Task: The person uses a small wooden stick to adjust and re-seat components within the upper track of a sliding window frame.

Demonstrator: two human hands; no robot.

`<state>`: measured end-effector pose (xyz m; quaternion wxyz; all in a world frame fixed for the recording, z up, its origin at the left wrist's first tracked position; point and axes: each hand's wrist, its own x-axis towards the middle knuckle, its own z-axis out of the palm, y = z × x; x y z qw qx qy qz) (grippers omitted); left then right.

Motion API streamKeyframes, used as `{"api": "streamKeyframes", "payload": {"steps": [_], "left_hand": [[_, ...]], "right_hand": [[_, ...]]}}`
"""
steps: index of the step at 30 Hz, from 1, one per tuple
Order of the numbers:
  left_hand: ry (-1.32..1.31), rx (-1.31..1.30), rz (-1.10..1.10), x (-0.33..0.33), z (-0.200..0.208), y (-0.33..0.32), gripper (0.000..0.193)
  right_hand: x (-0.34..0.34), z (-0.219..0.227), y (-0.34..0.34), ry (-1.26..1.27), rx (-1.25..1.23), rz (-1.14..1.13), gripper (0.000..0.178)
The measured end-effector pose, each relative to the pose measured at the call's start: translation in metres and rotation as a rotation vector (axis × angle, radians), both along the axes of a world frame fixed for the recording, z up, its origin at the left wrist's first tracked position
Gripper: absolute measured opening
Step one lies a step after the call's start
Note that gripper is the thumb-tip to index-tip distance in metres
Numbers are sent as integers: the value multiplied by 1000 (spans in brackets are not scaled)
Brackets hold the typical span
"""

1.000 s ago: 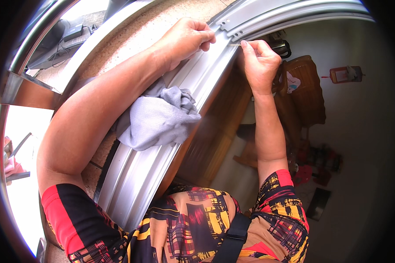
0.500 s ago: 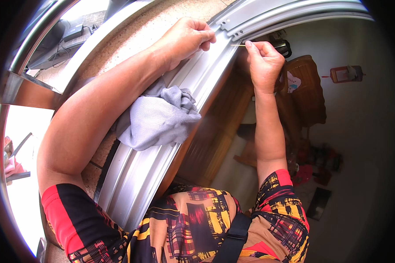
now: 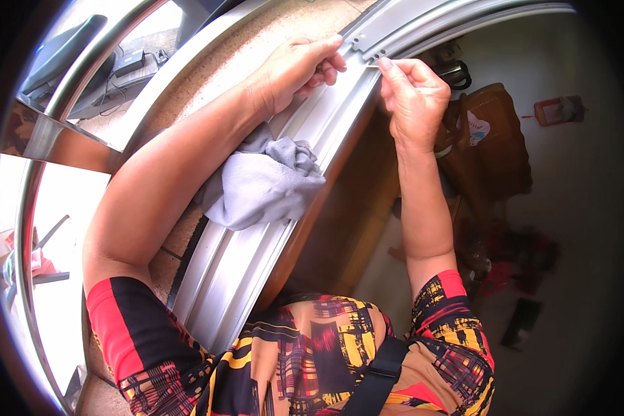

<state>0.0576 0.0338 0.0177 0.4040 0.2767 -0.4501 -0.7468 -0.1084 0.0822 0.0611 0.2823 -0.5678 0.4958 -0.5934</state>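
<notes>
My right hand [image 3: 416,97] pinches a thin pale stick [image 3: 373,66] between thumb and forefinger. The stick's tip points left, over the silver sliding-window track [image 3: 340,104], close to the end of a metal sash rail [image 3: 378,35]. Just left of it hovers my left hand [image 3: 305,69], thumb stretched out and apart from the loosely curled fingers; nothing shows in it. A crumpled grey cloth [image 3: 263,187] lies across the track beneath my left forearm.
A speckled stone sill [image 3: 208,83] runs along the track's left side, with a metal railing [image 3: 69,83] beyond. On the right, lower down, stand a wooden chair [image 3: 489,139] and a dark kettle-like object [image 3: 456,74]. A brown wooden ledge [image 3: 319,215] borders the track.
My left thumb has lifted away from the curled fingers. The right hand has shifted slightly, and less of the stick shows. The whole view has moved a little.
</notes>
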Motion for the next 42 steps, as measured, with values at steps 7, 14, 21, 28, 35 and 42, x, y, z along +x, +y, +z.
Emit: {"api": "streamKeyframes", "payload": {"steps": [7,14,21,28,35,42], "left_hand": [[-50,-169,-113,5,-14,0,19],[-71,-102,-180,21,-23,-19,19],[-243,-45,-162,74,-53,-57,17],[-307,-54,-53,77,-23,-56,16],[-17,113,-109,35,-44,10,16],[-82,369,-193,-28,-99,65,35]], "right_hand": [[16,-13,1,28,-17,-45,10],[-53,-14,63,-187,-53,-124,9],[-135,-119,210,-311,322,-298,14],[-128,-261,370,-892,767,-552,16],[-57,-293,357,-984,886,-327,13],[-91,-290,331,-854,731,-394,17]]}}
